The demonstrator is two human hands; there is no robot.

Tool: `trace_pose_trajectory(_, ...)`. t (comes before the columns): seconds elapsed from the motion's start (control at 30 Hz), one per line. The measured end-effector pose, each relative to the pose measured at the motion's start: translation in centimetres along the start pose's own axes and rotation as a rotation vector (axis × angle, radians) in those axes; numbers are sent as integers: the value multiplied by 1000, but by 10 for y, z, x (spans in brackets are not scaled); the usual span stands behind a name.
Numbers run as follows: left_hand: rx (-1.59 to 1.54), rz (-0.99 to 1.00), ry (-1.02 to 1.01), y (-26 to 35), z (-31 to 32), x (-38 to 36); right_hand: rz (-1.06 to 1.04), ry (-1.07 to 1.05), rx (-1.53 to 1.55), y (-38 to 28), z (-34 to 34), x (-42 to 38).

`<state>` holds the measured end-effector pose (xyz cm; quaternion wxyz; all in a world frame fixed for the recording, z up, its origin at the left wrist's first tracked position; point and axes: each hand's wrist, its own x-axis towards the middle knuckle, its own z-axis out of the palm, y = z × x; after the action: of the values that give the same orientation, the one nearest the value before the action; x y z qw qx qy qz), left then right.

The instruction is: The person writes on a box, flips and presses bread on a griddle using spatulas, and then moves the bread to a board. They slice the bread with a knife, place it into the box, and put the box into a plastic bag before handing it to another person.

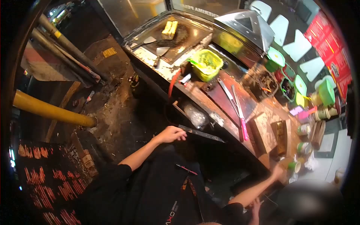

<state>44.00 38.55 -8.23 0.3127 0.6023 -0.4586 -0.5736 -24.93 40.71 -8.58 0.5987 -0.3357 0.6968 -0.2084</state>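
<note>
Left hand beside an open drawer, under a crowded counter

The drawer (202,134), a clear plastic bag (195,116) inside it, lies just beside the left hand (172,134), to its right. That hand's fingers are bent and close together; whether they grip the drawer's edge, I cannot tell. Farther right, the right hand (278,173) is blurred near a green cup (294,167), its hold unclear.

Ahead and right of the left hand, the worn, stained counter (212,98) carries a dark red board (225,98) with a pink-handled knife (244,129) and a yellow-green tub (207,65). Beyond them, a griddle (195,39) bears yellow blocks (170,30). Wooden boxes (264,133) sit ahead of the right hand.

Left of the left hand, a yellow pole (54,109) crosses above dirty ground (112,95). Pale stools (298,45) and a red banner (330,48) stand far beyond the counter.
</note>
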Motion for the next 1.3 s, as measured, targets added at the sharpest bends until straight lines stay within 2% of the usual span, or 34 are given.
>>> trace_pose_trajectory(0.03,-38,-57,101,-17,-23,-17,-12,-26,33,6,1,-30)
trace_pose_trajectory(0.1,-31,-120,360,-64,-65,-50,-74,112,63,-35,18,-38)
trace_pose_trajectory(0.13,-62,-143,424,-101,-88,-68,-24,146,-195,-60,74,31)
trace_pose_trajectory(0.2,-159,-216,573,-178,-129,-111,82,56,-359,-115,192,79)
trace_pose_trajectory(0.27,-346,-348,643,-237,-169,-153,104,-161,-304,-135,291,24)
trace_pose_trajectory(0.33,-325,-559,692,-283,-211,-187,34,-312,-364,-170,394,0)
trace_pose_trajectory(0.4,-258,-599,739,-329,-249,-218,-44,-505,-367,-219,496,-29)
trace_pose_trajectory(0.43,-216,-611,763,-346,-269,-227,-152,-663,-394,-215,528,-6)
trace_pose_trajectory(0.47,-207,-689,802,-355,-286,-230,-191,-661,-449,-235,567,-11)
trace_pose_trajectory(0.57,-311,-631,836,-366,-336,-221,-360,-700,-473,-276,673,16)
trace_pose_trajectory(0.6,-317,-605,802,-372,-354,-211,-427,-632,-508,-291,704,21)
trace_pose_trajectory(0.7,-379,-402,855,-356,-398,-169,-665,-389,-650,-317,784,78)
trace_pose_trajectory(0.77,-338,-293,874,-346,-424,-130,-686,-237,-691,-340,831,101)
trace_pose_trajectory(0.87,-128,-164,878,-295,-467,-69,-1145,138,-779,-343,891,154)
trace_pose_trajectory(0.9,50,-137,886,-269,-483,-51,-1004,142,-759,-353,907,149)
trace_pose_trajectory(0.97,143,2,932,-201,-508,-17,-969,198,-806,-360,931,157)
trace_pose_trajectory(1.0,176,35,920,-174,-521,3,-1050,220,-796,-360,937,164)
trace_pose_trajectory(1.03,213,71,908,-153,-537,24,-1034,220,-819,-360,944,180)
trace_pose_trajectory(1.1,323,80,892,-132,-564,72,-1021,260,-885,-363,946,188)
trace_pose_trajectory(1.2,689,140,927,-85,-589,128,-885,280,-888,-378,928,190)
trace_pose_trajectory(1.3,933,149,836,-58,-613,175,-726,356,-864,-410,901,195)
